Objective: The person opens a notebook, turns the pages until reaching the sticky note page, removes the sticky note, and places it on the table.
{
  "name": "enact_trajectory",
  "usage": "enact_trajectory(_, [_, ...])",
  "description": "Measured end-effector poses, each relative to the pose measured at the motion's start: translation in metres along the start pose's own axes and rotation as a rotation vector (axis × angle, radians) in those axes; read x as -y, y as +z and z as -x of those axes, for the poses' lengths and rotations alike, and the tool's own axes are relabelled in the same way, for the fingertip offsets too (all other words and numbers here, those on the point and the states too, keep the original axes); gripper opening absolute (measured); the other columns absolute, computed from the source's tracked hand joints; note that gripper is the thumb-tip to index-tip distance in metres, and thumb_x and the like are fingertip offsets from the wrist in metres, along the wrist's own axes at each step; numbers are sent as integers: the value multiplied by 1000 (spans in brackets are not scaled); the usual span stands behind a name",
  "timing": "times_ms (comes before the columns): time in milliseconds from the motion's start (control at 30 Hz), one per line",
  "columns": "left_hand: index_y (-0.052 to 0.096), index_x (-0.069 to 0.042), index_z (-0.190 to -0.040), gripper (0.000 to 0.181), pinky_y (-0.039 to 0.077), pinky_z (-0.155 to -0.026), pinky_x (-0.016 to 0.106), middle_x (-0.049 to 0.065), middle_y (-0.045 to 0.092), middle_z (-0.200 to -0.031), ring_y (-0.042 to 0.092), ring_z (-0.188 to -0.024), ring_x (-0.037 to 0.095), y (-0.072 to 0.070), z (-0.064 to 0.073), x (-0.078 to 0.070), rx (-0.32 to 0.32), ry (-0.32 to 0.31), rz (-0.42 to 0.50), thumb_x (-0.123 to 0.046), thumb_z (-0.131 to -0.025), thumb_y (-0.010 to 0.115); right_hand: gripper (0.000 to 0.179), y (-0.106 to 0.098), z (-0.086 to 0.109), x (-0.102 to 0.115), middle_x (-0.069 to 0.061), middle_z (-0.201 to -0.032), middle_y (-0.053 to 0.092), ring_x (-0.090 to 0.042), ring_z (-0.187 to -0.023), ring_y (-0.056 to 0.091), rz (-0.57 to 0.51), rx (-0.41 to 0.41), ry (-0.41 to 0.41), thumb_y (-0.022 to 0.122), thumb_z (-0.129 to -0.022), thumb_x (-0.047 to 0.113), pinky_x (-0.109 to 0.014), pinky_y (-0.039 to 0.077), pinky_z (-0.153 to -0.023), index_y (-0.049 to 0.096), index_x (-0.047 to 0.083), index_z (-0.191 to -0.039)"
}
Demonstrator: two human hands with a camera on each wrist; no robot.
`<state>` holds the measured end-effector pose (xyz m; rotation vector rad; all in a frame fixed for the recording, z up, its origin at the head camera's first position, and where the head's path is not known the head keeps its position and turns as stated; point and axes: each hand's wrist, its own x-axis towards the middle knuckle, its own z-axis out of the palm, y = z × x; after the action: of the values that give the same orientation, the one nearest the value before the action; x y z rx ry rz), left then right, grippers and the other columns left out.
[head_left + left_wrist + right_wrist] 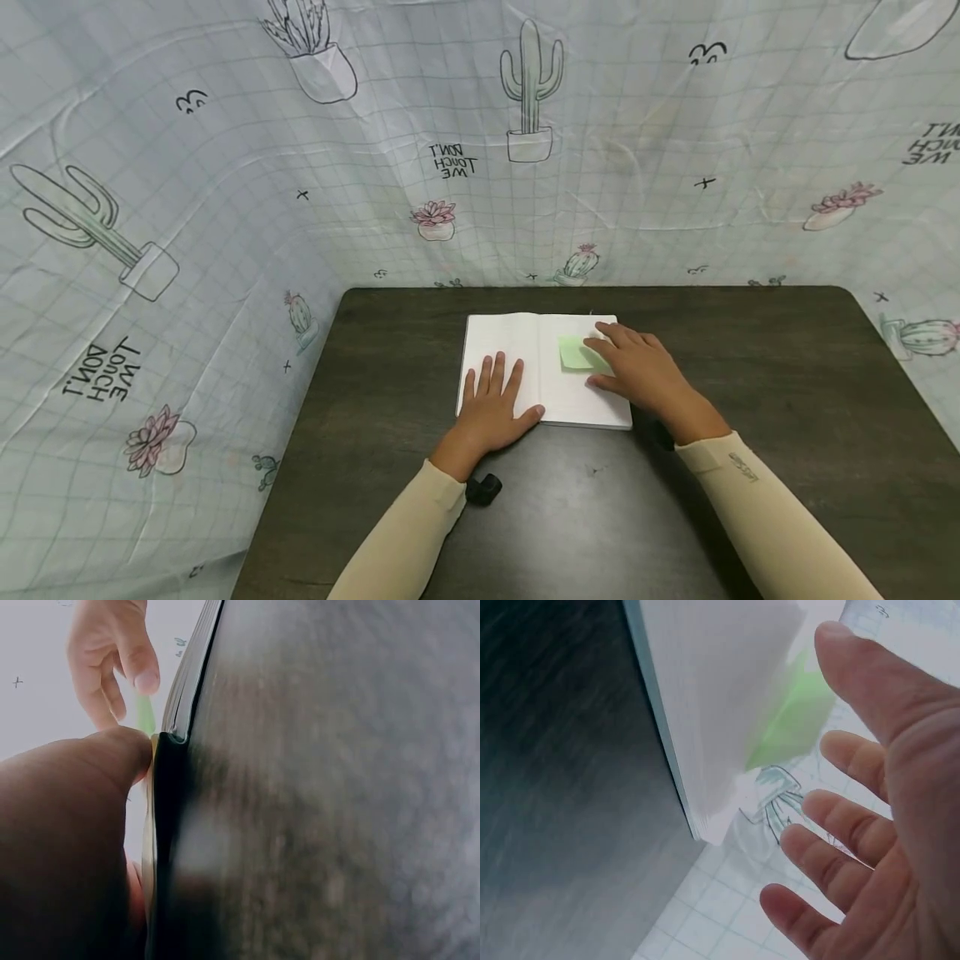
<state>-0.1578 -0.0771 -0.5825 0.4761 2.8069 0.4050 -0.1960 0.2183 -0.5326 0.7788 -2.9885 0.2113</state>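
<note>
An open notebook (558,400) with blank white pages lies on the dark table. My left hand (491,414) rests flat on its left page, fingers spread, thumb reaching the lower edge near the centre fold. A light green sticky note (576,354) is on the right page. Over that page hovers my right hand (641,371), its fingertips overlapping the note's right side in the head view. From the right wrist, the right thumb and loosely bent fingers stand apart with nothing between them, beside the green note (791,724). The left thumb (135,757) shows at the notebook's edge.
The dark wooden table (787,400) extends on both sides of the notebook. A white cloth (637,125) printed with cacti hangs behind the table and along its left side. A black wrist strap (483,490) sits at the left wrist.
</note>
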Motion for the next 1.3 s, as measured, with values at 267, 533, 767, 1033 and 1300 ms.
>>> enact_trajectory(267, [2, -27, -176, 93, -6, -133, 59, 9, -10, -182, -13, -168, 30, 0, 0, 0, -9, 4, 2, -81, -105, 30, 55, 8, -7, 5, -19, -161, 52, -44, -145, 51, 31, -33, 6, 85, -95, 38, -66, 42, -111, 71, 13, -141])
enact_trajectory(533, [3, -28, -176, 93, -5, -133, 59, 8, -10, -182, -13, -168, 30, 1, 0, 1, -18, 4, -5, -81, -104, 29, 25, 12, -8, 6, -17, -151, 61, -40, -136, 59, 51, -162, -10, 87, -95, 24, -61, 49, -101, 79, 13, -116])
enact_trajectory(767, [2, -27, -176, 93, -5, -132, 59, 9, -11, -182, -14, -168, 30, 1, 1, 2, -16, 6, 4, -81, -105, 29, 19, 10, -7, 5, -17, -142, 68, -39, -128, 65, 53, -281, 37, 85, -95, 15, -58, 52, -93, 79, 9, -111])
enact_trajectory(1033, [3, -28, -176, 93, -5, -133, 59, 8, -9, -182, -13, -168, 29, 1, 2, 0, -23, 7, 8, -81, -105, 30, 17, 2, -2, -4, -16, -135, 71, -40, -118, 68, -7, -371, 138, 80, -99, 19, -57, 52, -86, 79, 5, -110])
enact_trajectory(1300, [3, -27, -176, 93, -5, -133, 58, 8, -10, -182, -13, -168, 29, 2, 1, 0, -28, 3, 19, -80, -105, 31, 23, -13, 13, -24, -20, -136, 70, -45, -117, 66, -51, -425, 217, 79, -100, 18, -61, 51, -84, 77, 0, -114])
